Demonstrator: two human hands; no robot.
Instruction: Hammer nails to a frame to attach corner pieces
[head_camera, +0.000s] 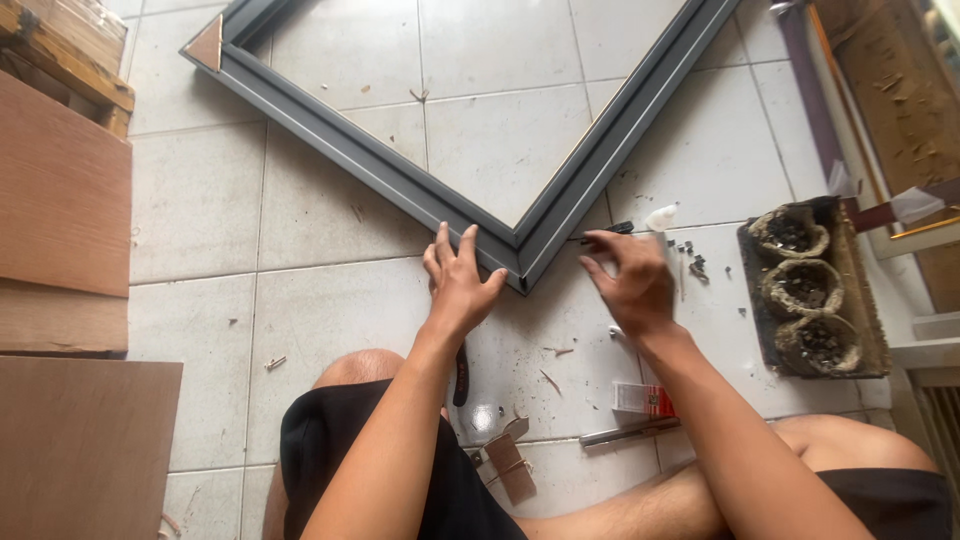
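- Your left hand (458, 285) lies flat and open on the floor, fingertips touching the grey frame (420, 190) just beside its corner (520, 272). That hold looks meant to keep the corner from sliding.
- Your right hand (630, 280) has its grip pinched together on a thin dark tool (608, 232). The tool points at the corner from the right side, low to the floor.
- The frame lies flat on the white tile floor (200, 200), with its corner pointing at you, so both hands can reach the joint.
- Small screws (692, 262) lie loose just past your right hand.
- A dark tray (870, 300) with three little bowls of bits sits near, to the right.
- A small box (640, 398) and a metal strip (625, 432) lie by your knee.
- Brown boards (60, 200) rest at the left, well apart.
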